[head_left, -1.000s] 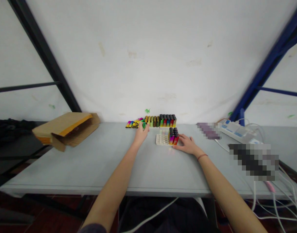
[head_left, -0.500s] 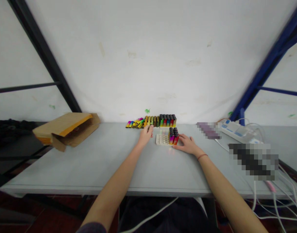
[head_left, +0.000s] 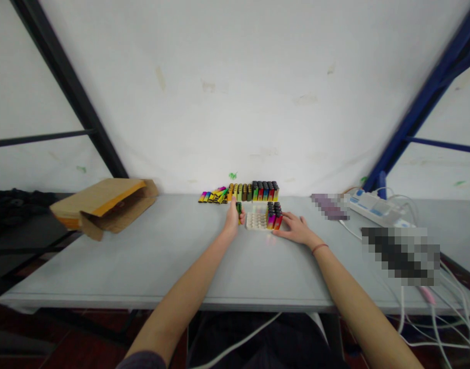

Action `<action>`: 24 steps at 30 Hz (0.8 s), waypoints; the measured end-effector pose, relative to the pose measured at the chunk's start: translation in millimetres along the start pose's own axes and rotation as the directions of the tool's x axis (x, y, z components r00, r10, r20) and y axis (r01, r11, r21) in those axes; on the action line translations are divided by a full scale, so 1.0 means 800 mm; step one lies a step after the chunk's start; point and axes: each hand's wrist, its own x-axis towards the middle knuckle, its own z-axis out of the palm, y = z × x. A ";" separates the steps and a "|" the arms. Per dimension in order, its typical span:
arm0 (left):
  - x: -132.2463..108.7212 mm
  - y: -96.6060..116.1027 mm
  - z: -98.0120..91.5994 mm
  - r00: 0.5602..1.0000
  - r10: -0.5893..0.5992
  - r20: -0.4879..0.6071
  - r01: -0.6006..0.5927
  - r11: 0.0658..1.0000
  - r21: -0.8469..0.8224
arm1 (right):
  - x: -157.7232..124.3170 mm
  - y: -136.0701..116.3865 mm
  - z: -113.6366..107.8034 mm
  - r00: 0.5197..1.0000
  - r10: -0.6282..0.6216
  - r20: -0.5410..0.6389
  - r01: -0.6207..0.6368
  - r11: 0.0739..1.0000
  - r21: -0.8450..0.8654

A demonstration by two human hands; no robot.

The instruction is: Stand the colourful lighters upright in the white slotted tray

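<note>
The left hand grips a green lighter just left of the tray on the tabletop. The right hand, open, touches the tray's right end, beside upright lighters.

The upright, black-topped multicoloured lighters look like smooth plastic with a glossy finish, and the slim green lighter in the left hand seems to be plastic too. The white rectangular tray with round hollows reads as moulded plastic. The pale grey, smooth tabletop has a low sheen, faintly mirroring colour beside the tray. The brown open box is matt cardboard, creased at its torn-looking flap. The white wall is matt and scuffed. The slanting blue post looks like painted metal, the white power strip smooth plastic, and the dark sleeve matt cloth.
</note>
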 end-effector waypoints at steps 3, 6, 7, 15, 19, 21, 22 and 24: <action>-0.001 0.000 0.002 0.999 -0.037 -0.020 0.037 0.999 -0.011 | -0.001 0.000 0.000 1.000 0.002 -0.001 -0.002 1.000 -0.001; -0.001 0.002 0.004 0.994 -0.084 -0.070 0.083 0.996 -0.017 | 0.000 -0.001 0.000 1.000 0.006 0.002 -0.006 1.000 -0.006; -0.001 0.002 0.005 0.992 -0.088 -0.088 0.087 0.996 -0.018 | 0.000 0.000 0.000 1.000 0.007 0.003 -0.007 1.000 -0.006; 0.001 -0.004 0.004 0.991 -0.059 -0.121 0.060 0.998 0.005 | 0.000 0.001 0.001 1.000 0.001 -0.007 -0.001 1.000 -0.010; 0.001 -0.006 0.005 0.990 -0.054 -0.133 0.054 0.999 -0.005 | 0.000 0.002 0.001 1.000 0.003 -0.006 -0.003 1.000 -0.016; 0.000 -0.005 0.006 0.987 -0.073 -0.143 0.073 0.997 -0.003 | 0.001 0.003 0.002 1.000 0.001 -0.006 -0.001 1.000 -0.017; 0.000 -0.004 0.007 0.986 -0.078 -0.148 0.078 0.997 -0.002 | 0.001 0.003 0.002 1.000 0.001 -0.007 -0.001 1.000 -0.017; -0.002 -0.003 0.008 0.983 -0.073 -0.166 0.074 0.997 -0.002 | 0.001 0.003 0.002 1.000 0.004 -0.006 -0.004 1.000 -0.013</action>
